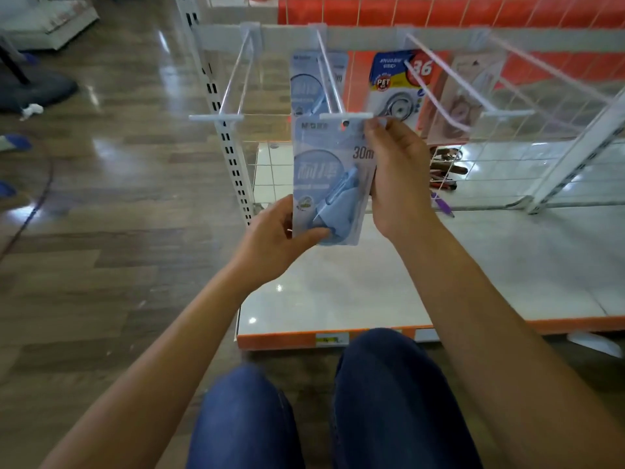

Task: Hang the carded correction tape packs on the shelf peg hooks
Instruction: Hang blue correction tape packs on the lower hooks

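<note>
One view only, head camera, looking down and forward.

- Blue pack [329,184] held upright at frame centre, just in front of the middle hook [333,79]. Its hang hole sits just under the hook's front bar. Not yet on the wire, as far as can be told.
- Left hand [280,231], lower centre: thumb lies across the pack's bottom left corner, fingers go behind, clamped on the card.
- Right hand [395,174], right of centre: fingertips pinch the card's top right edge beside the hole. The rest of the fingers run down behind the right edge.
- Another blue pack [304,82] already hangs further back on the same hook.
- White pack [394,86] and pink pack [463,96] hang on hooks to the upper right. Empty hook [233,79] upper left.
- Shelf [473,265] below, with pens [443,177] lying near the back mesh.

Handling, as judgement:
- Pack looks light: thin card with a clear blister over the dispenser.
- Card likely flexes, and the blister is glossy and probably slippery.
- The strip around the hole is the weak spot and could tear if forced.
- Best held by the card edges, one grip close to the hole to steer it onto the wire tip.
</note>
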Available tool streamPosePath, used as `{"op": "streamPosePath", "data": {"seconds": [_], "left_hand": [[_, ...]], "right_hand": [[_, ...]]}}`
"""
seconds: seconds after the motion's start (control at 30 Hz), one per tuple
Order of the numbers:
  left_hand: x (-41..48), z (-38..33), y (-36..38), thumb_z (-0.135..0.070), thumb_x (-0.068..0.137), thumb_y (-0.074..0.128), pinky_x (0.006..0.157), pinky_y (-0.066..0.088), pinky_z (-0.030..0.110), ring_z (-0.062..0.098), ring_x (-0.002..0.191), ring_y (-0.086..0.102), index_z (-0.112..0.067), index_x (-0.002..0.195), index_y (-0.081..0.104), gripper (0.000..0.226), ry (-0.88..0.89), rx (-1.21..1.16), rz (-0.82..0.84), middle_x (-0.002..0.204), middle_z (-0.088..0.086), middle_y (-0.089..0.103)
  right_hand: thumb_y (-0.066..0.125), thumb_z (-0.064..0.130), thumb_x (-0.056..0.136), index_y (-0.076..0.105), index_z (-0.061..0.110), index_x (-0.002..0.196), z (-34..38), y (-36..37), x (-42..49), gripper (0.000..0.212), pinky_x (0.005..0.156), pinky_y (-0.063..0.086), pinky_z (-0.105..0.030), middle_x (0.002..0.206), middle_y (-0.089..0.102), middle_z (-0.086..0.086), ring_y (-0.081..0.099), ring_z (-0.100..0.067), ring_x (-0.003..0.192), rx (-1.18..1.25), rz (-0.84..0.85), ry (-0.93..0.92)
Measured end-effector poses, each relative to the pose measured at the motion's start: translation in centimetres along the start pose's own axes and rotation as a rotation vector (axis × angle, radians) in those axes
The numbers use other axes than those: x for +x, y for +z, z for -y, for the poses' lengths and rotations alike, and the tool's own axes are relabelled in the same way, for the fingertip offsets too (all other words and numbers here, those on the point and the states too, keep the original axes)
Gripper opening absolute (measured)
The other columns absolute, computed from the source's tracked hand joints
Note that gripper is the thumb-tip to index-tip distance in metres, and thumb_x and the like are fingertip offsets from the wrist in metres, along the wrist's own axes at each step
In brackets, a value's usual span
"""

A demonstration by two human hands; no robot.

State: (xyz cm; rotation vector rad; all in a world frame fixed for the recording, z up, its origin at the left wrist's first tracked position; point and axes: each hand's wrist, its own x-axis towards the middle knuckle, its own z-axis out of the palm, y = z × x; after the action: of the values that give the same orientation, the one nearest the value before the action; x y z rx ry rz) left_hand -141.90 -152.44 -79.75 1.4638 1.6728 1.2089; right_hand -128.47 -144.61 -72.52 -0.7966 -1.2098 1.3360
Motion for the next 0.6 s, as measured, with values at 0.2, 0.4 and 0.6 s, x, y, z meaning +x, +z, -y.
{"op": "streamPosePath", "data": {"seconds": [0.2, 0.4, 0.6], "left_hand": [[0.8, 1.0, 0.2, -0.042, 0.073, 0.074, 0.080, 0.057, 0.048, 0.020, 0.092, 0.067, -0.039, 0.099, 0.056, 0.032, -0.023, -0.002, 0.018, 0.101, -0.003, 0.068], [5.4, 2.3, 0.0, -0.051, 0.069, 0.071, 0.082, 0.055, 0.053, 0.026, 0.098, 0.066, -0.023, 0.119, 0.051, 0.061, -0.029, 0.047, -0.037, 0.111, 0.002, 0.066], [12.5, 0.9, 0.5, -0.019, 0.092, 0.061, 0.072, 0.040, 0.026, 0.020, 0.093, 0.055, -0.004, 0.133, 0.035, 0.051, 0.055, 0.365, -0.267, 0.123, 0.016, 0.059]], "right_hand": [[0.054, 0.018, 0.096, 0.063, 0.028, 0.078, -1.6, -0.1, 1.3, 0.022, 0.082, 0.056, -0.040, 0.076, 0.068, 0.016, 0.067, -0.009, 0.083, -0.065, 0.013, -0.017], [0.059, 0.024, 0.093, 0.066, 0.018, 0.079, -3.0, 0.7, 5.4, 0.017, 0.059, 0.049, -0.011, 0.066, 0.059, 0.015, 0.056, 0.006, 0.060, -0.225, -0.030, -0.022], [0.053, 0.036, 0.096, 0.061, 0.011, 0.083, -5.2, 2.3, 12.6, 0.029, 0.055, 0.033, -0.023, 0.071, 0.054, 0.003, 0.049, -0.010, 0.063, -0.556, -0.108, -0.185]]}}
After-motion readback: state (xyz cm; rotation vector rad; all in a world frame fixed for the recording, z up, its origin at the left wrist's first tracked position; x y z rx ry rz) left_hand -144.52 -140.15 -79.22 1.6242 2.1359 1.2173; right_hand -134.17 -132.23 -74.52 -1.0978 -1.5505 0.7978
